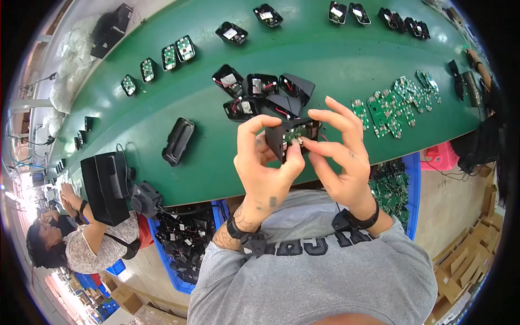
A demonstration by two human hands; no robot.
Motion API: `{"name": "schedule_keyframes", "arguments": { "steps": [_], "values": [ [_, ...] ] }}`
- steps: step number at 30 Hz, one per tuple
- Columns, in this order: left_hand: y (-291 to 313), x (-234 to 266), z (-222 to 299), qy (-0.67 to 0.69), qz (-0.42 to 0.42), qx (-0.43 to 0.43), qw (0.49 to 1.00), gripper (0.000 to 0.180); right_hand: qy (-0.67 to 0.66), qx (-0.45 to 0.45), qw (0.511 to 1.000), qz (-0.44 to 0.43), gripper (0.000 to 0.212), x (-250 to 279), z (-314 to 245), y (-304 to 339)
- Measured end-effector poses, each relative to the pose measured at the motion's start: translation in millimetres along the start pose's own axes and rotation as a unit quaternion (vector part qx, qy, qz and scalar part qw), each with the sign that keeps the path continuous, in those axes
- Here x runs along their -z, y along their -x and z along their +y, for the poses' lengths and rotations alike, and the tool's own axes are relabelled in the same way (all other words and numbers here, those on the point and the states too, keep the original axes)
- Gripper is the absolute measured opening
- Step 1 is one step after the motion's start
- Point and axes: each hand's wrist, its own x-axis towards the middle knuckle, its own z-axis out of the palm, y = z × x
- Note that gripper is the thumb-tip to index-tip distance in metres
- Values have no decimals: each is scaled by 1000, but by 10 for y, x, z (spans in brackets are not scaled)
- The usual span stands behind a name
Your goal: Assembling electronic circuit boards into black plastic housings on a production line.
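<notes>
One long green table point(336, 54) carries work that looks only partly done, because many pieces lie open or loose on it. Below its near edge, to the left, stands a blue bin point(179, 283) filled with black parts point(187, 241); below the same edge, to the right, a second blue bin point(415, 195) contains green boards point(392, 189). On the table's right part lies a wide group of loose boards point(385, 111). At the table's middle, several black cases point(304, 86) are gathered, some with red wires point(281, 110) inside. Along the table's far side, two small cases point(193, 47) show boards inside.

Above the table's near edge, the left hand point(264, 170) grips an open case point(275, 142) between fingers and thumb. The right hand point(346, 162) has its upper fingers spread and its fingertips at this case; I cannot tell whether they pinch something. Inside the case sits a little board point(297, 133); this unit seems about half finished, since no lid covers it.
</notes>
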Motion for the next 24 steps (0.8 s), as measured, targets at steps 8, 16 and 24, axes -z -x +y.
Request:
{"name": "schedule_keyframes", "arguments": {
  "steps": [8,16,24],
  "values": [
    [-802,551,157,111,-229,274,927,47,43,18,993,-105,41,659,31,-158],
    [-2289,1454,-872,-508,-93,-81,852,41,203,-198,958,-45,35,760,737,119],
    [-2635,1128,-1203,-576,-119,-40,808,41,306,-171,935,-61,42,589,785,303]
  ]
}}
